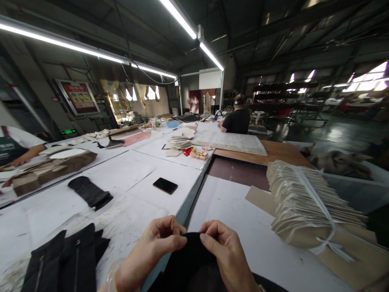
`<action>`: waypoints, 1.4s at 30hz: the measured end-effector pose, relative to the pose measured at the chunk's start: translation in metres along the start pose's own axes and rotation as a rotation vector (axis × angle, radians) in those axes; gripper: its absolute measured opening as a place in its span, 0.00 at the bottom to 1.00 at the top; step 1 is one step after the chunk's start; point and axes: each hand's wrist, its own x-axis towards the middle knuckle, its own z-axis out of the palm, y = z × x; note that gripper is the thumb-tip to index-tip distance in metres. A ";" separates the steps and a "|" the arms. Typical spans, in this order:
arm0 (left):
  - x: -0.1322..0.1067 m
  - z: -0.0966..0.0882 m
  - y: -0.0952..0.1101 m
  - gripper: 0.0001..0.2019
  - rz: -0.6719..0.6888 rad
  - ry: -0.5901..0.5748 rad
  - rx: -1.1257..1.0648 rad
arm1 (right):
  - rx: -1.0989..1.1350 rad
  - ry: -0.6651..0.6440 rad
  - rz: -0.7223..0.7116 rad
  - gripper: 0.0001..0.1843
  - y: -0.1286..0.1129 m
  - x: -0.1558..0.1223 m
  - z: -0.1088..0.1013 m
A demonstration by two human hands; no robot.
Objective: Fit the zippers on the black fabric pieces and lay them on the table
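A black fabric piece with a rounded top edge is stretched between my hands, low in the view. My left hand pinches its upper left edge between thumb and fingers. On the upper right edge, my right hand grips in the same way. The fabric's lower part runs out of view. Black pieces with zippers lie on the white table to the left of my hands. Farther back are a folded black piece and a dark-screened phone.
On the right lies a stack of beige pieces tied with a white strip. Brown pieces are piled at the left, near one person's arm. Another person stands at the far table. Papers lie mid-table.
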 end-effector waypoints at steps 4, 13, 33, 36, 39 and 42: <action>0.004 -0.001 0.004 0.13 -0.024 0.014 0.047 | 0.038 0.042 0.025 0.13 0.000 0.000 0.003; 0.007 -0.008 0.034 0.15 0.059 -0.050 0.750 | -0.047 0.077 -0.038 0.14 -0.003 0.005 0.014; 0.014 -0.021 0.123 0.09 0.213 -0.175 1.008 | 0.034 -0.249 0.005 0.27 0.035 0.011 0.037; 0.005 -0.035 0.132 0.10 0.290 -0.098 0.938 | -0.138 -0.159 -0.038 0.19 0.025 0.016 0.032; -0.004 -0.055 0.113 0.19 0.340 0.000 0.964 | -0.398 -0.100 -0.049 0.15 0.010 0.017 0.018; -0.009 -0.065 0.070 0.27 0.387 -0.006 0.959 | -0.636 -0.095 -0.011 0.13 0.004 0.011 0.004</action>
